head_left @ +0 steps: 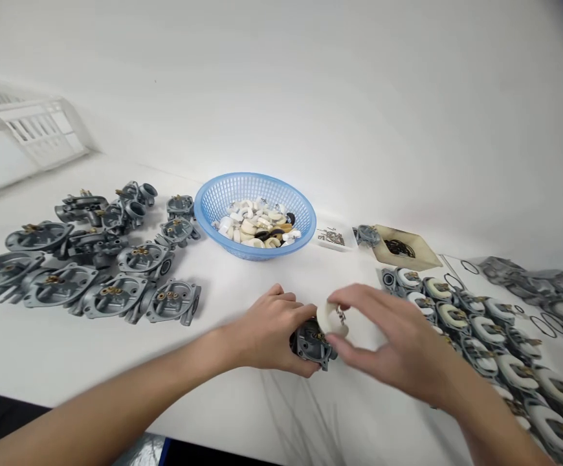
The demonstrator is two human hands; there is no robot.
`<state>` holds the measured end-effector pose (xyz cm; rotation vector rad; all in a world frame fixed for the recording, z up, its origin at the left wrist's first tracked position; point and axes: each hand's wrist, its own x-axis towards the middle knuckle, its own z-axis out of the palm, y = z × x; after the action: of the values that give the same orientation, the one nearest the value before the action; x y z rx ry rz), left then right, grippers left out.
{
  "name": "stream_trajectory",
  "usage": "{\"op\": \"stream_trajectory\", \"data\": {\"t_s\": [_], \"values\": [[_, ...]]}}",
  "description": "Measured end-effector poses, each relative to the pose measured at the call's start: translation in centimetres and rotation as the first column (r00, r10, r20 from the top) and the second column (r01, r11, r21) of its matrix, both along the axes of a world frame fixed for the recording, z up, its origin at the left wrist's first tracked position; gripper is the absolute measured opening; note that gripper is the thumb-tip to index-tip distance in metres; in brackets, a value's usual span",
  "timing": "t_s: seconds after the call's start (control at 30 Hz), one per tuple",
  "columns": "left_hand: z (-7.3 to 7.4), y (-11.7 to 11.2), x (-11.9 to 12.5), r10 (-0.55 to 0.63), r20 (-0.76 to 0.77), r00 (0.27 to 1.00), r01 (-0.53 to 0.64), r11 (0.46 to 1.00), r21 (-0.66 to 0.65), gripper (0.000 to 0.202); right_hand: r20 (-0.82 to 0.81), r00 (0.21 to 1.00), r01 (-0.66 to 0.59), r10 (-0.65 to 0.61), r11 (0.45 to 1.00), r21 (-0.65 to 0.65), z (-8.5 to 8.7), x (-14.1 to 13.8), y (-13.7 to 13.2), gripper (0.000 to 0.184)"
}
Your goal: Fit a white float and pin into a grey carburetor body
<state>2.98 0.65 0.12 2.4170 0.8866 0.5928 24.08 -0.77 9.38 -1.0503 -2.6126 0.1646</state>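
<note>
My left hand (274, 333) is wrapped around a grey metal carburetor body (313, 343) just above the table, its open bowl side showing brass parts. Between thumb and fingers, my right hand (388, 336) pinches a cream-white, C-shaped carburetor float (327, 318) with a small metal hinge. The float is held right over the carburetor's upper edge; whether the two touch I cannot tell. My left fingers hide part of the carburetor.
A blue plastic basket (202, 220) holds many floats. Carburetors without floats (63, 285) stand at left, and float-fitted ones (485, 330) fill the right. A clear tray of small pins (332, 237), a cream box with black rings (424, 255) and loose O-rings (543, 327) lie behind.
</note>
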Motion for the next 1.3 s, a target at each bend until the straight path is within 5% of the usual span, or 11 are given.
{"op": "stream_trajectory", "data": {"t_s": [0.33, 0.77, 1.03, 1.3], "values": [[0.7, -0.4, 0.2, 0.044, 0.029, 0.999, -0.045, 0.999, 0.017, 0.062, -0.250, 0.967, -0.012, 0.049, 0.989, 0.146, -6.1, 0.1, -0.9, 0.035], [1.2, -0.9, 0.1, 0.035, 0.105, 0.994, -0.046, 0.993, 0.105, 0.049, -0.319, 0.945, 0.072, -0.071, 0.997, -0.007, -8.1, -0.1, -1.6, 0.031], [1.3, -0.9, -0.3, -0.005, 0.072, 0.997, 0.002, 0.999, 0.040, 0.052, -0.196, 0.980, 0.035, -0.047, 0.997, -0.065, -6.6, 1.4, -1.4, 0.052], [0.9, -0.7, -0.1, 0.018, 0.094, 0.995, -0.028, 0.994, 0.103, 0.040, -0.087, 0.985, 0.161, -0.149, 0.977, 0.142, -3.4, 4.8, -1.3, 0.030]]}}
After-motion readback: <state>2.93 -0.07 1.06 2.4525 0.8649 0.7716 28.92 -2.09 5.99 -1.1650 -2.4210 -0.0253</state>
